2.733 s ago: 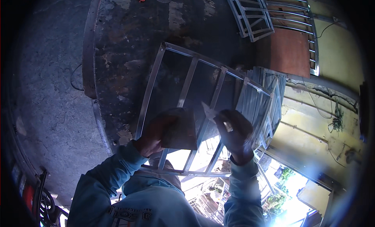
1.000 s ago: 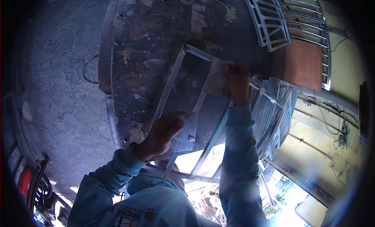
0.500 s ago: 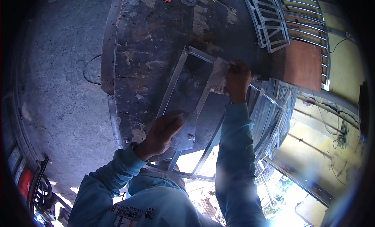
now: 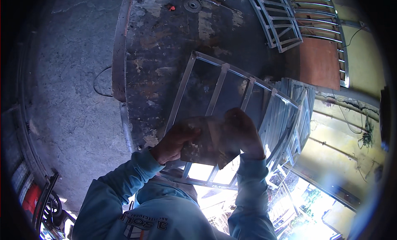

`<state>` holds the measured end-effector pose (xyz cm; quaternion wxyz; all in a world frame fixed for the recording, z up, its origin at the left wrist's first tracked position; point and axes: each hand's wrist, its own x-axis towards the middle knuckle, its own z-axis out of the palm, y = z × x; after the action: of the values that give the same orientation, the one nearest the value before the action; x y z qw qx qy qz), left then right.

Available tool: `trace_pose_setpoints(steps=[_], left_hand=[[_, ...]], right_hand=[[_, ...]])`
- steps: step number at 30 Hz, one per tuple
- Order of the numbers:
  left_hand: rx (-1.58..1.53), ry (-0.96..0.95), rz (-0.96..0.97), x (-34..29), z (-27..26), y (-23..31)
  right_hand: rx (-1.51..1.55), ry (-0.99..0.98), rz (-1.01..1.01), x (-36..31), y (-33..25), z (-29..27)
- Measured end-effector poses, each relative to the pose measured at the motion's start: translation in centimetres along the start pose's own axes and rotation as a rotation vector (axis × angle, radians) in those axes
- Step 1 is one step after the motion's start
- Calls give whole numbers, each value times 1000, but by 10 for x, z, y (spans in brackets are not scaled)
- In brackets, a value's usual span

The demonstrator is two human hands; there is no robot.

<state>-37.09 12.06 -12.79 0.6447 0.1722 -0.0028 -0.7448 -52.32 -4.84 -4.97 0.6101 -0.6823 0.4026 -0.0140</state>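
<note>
Dark plate (image 4: pixel 195 151) is pinched in the left hand (image 4: pixel 175 141); the right hand (image 4: pixel 245 131) grips a scraper (image 4: pixel 226 151), overlapping the plate in view; both are above the metal frame (image 4: pixel 218 88).

Round disc (image 4: pixel 192 5) near red scrap (image 4: pixel 172 8), reddish-brown panel (image 4: pixel 319 62), yellowish wall (image 4: pixel 331 155), grey floor (image 4: pixel 74 74)

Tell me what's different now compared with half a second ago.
The right hand has drawn back toward the body from over the far bar of the silver, ladder-like metal frame, bringing its thin, flat greyish sheet close to the flat, dark-grey plate in the left hand. Nothing was visibly let go. The left hand's hold stayed as it was.
</note>
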Motion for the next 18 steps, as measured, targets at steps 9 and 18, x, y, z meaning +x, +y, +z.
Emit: trace_pose_setpoints(steps=[9, 18], left_hand=[[50, 148, 235, -71, 14, 38], [465, 380, 614, -170, 14, 116]], right_hand=[[162, 240, -52, -90, 11, -18], [1548, 201, -284, -150, 71, 79]])
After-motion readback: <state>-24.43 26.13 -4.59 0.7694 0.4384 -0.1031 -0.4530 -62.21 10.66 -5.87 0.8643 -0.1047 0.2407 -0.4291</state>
